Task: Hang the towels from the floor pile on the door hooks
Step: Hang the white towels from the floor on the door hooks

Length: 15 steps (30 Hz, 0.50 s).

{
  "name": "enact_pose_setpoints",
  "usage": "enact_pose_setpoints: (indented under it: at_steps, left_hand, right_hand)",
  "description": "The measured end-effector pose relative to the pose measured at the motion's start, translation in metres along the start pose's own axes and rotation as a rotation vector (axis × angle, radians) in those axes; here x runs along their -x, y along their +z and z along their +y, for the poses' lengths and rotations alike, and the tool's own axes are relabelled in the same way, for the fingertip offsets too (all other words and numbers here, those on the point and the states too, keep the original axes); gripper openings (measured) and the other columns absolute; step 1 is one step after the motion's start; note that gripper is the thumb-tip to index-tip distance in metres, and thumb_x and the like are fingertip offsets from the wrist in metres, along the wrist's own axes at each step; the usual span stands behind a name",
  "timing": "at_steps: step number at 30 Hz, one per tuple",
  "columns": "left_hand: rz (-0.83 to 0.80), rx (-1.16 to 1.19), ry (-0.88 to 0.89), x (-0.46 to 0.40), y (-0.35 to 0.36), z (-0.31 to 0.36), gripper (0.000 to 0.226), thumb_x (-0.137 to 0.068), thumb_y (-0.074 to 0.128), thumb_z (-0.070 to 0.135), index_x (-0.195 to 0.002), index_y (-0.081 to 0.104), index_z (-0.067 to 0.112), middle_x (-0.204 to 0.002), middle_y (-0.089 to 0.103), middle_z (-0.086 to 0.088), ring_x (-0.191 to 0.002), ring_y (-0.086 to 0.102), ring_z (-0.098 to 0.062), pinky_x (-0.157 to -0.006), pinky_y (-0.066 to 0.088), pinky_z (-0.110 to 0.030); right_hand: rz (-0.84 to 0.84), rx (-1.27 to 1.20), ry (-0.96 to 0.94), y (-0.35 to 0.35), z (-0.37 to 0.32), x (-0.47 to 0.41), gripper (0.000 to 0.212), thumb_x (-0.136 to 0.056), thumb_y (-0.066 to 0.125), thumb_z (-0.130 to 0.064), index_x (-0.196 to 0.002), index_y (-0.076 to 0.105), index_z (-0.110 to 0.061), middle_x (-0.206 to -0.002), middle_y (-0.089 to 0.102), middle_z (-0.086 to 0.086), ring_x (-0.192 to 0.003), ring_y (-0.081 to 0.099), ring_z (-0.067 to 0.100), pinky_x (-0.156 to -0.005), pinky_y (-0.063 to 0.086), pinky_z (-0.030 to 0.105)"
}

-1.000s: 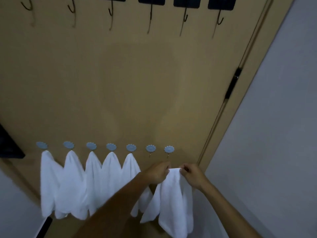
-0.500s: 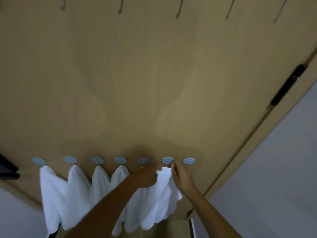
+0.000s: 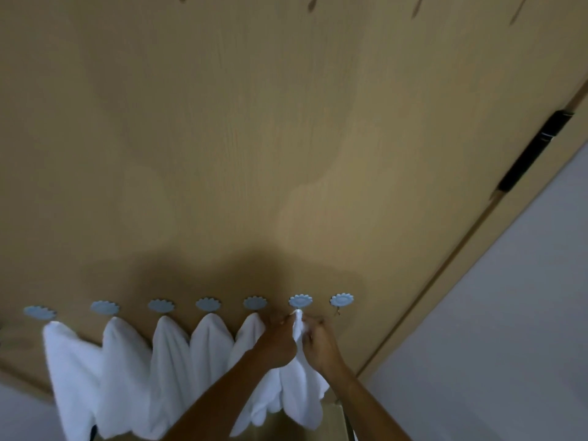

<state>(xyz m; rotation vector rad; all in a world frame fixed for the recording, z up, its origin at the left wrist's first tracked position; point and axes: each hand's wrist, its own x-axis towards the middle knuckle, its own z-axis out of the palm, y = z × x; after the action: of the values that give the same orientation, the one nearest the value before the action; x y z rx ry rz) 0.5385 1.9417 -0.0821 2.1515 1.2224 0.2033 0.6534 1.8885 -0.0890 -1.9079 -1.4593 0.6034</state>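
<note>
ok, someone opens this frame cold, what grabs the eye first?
The row of white towels draped from blue flower-shaped hooks low on the tan door. Next, at that row's right end, the left hand and right hand pinch the top of a sixth towel just under the sixth hook. The rightmost hook is bare.

Two bare forearms are showing from the lower edge, sleeveless as far as visible; left hand [image 3: 277, 340] and right hand [image 3: 319, 343] are wearing no gloves, rings or watch.
</note>
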Motion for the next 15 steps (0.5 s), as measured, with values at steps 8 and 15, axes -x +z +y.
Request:
enact_pose_setpoints:
  at_steps: [8,15]
  left_hand:
    - [0.031,0.047,0.034,0.000,-0.003,0.002,0.033,-0.100,0.039,0.014,-0.133,0.037,0.010,-0.136,0.038,-0.001,-0.124,0.040,-0.012,-0.093,0.026,-0.009]
    - [-0.068,-0.093,0.061,-0.007,-0.008,-0.001,0.028,-0.100,0.040,0.019,-0.126,0.040,0.010,-0.129,0.050,-0.016,-0.118,0.051,-0.025,-0.094,0.039,-0.024]
  right_hand:
    - [-0.160,-0.383,0.349,0.014,-0.014,-0.007,0.027,-0.093,0.044,-0.008,-0.116,0.056,-0.016,-0.110,0.063,0.003,-0.104,0.060,0.021,-0.093,0.048,0.034]
    - [-0.207,-0.326,0.337,0.008,-0.009,-0.009,0.027,-0.090,0.044,-0.010,-0.111,0.058,-0.021,-0.107,0.065,0.002,-0.100,0.061,0.018,-0.089,0.048,0.033]
